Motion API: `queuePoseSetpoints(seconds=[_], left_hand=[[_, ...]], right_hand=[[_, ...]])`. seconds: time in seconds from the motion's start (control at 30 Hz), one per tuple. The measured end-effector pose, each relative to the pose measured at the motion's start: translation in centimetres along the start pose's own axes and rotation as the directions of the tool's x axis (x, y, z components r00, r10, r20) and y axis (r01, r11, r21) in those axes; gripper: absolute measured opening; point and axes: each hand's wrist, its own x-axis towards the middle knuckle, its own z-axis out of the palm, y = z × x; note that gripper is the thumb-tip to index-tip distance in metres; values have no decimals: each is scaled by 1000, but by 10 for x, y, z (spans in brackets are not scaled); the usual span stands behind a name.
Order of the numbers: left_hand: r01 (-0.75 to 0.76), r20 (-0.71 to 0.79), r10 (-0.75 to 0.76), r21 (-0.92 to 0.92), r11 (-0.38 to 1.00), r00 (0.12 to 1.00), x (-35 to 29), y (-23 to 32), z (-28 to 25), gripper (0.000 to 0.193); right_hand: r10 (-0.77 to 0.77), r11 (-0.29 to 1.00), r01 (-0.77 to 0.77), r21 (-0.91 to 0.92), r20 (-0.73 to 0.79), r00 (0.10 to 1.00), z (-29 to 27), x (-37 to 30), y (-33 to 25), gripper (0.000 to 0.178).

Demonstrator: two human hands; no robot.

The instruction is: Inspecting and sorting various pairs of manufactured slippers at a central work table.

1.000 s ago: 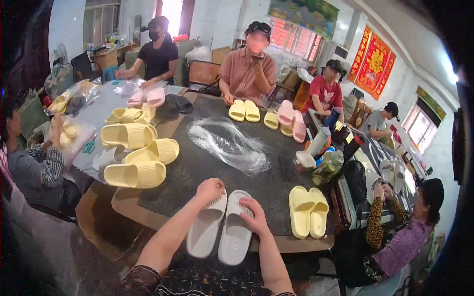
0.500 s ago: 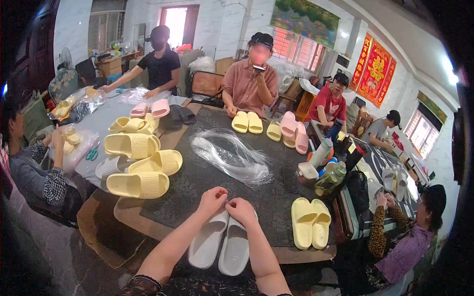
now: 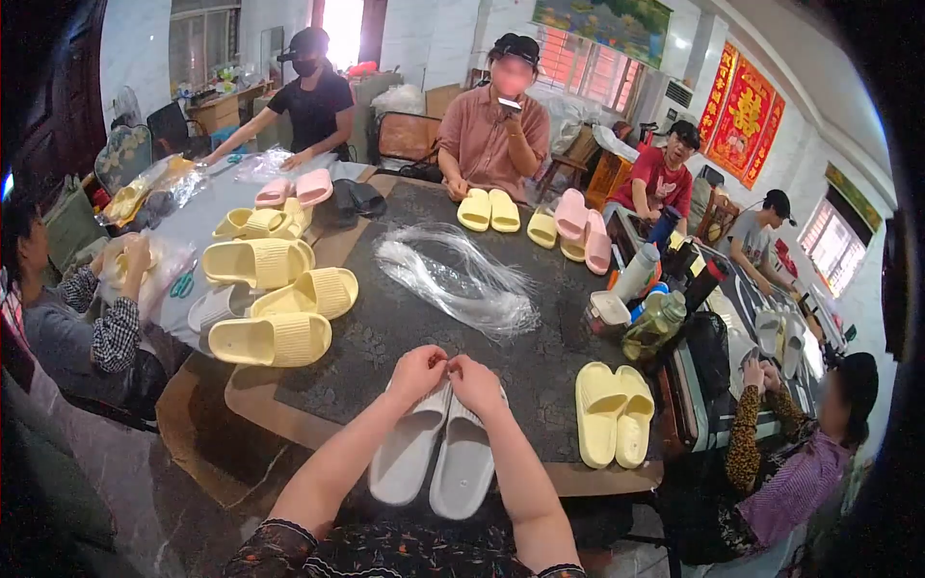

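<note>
A pair of grey slippers (image 3: 405, 458) lies at the near edge of the table, heels toward me. Over their front straps my left hand (image 3: 420, 374) and my right hand (image 3: 475, 385) meet, both closed with fingertips pinched close together. Whatever is between the fingertips is too small to make out. Just beyond my hands lies a loose bundle of clear plastic strips (image 3: 453, 279). To the right of my right hand sits a pair of yellow slippers (image 3: 614, 414).
Several yellow slippers (image 3: 270, 339) are piled at the left with a grey one. Bottles (image 3: 655, 323) and a tub stand at the right. Pink slippers (image 3: 583, 226) lie at the far right of the dark tabletop (image 3: 347, 356). Several co-workers (image 3: 496, 125) sit or stand around it.
My fingertips stay pinched together over the grey slippers, with only a slight shift. The whole view has moved a little. At the left, a co-worker's hands have shifted on a bagged yellow slipper.
</note>
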Motion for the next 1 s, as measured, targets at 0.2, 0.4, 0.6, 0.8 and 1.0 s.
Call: queuePoseSetpoints(seconds=[0.2, 0.4, 0.6, 0.8, 1.0], left_hand=[[15, 48, -16, 14, 1000, 999, 1, 9, 2, 21], [31, 22, -31, 32, 999, 999, 3, 0, 0, 20], [11, 36, -12, 33, 999, 999, 3, -1, 0, 20], [7, 31, -9, 37, 999, 999, 0, 6, -1, 19], [39, 16, -39, 30, 999, 999, 1, 5, -1, 18]], right_hand=[[-46, 954, 59, -293, 50, 998, 1, 13, 5, 17], [-35, 988, 33, -149, -7, 999, 11, 10, 13, 20], [-53, 989, 49, -143, -27, 998, 0, 5, 5, 21], [-113, 990, 106, -94, -70, 991, 0, 4, 6, 23], [-67, 997, 67, 40, -2, 998, 6, 9, 11, 23]])
